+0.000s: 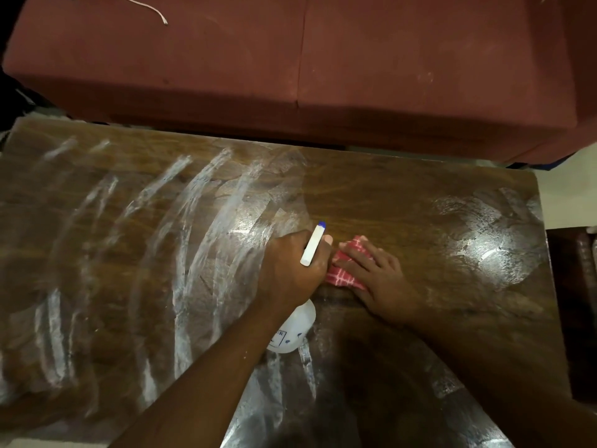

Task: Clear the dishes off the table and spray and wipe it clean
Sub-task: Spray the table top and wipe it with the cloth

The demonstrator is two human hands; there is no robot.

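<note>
A dark wooden table (403,195) fills the view, streaked with white wet smears on its left half and a shiny wet patch at the right. My left hand (290,270) grips a white spray bottle (295,331) by its neck; the white nozzle with a blue tip (314,242) points away from me. Just to its right, my right hand (374,276) lies flat on a red and white checked cloth (342,273), pressing it onto the table top. No dishes are in view.
A maroon sofa (290,59) runs along the table's far edge, with a white cable (145,6) lying on its left seat. A dark piece of furniture (575,302) stands off the table's right edge. Pale floor shows at the upper right.
</note>
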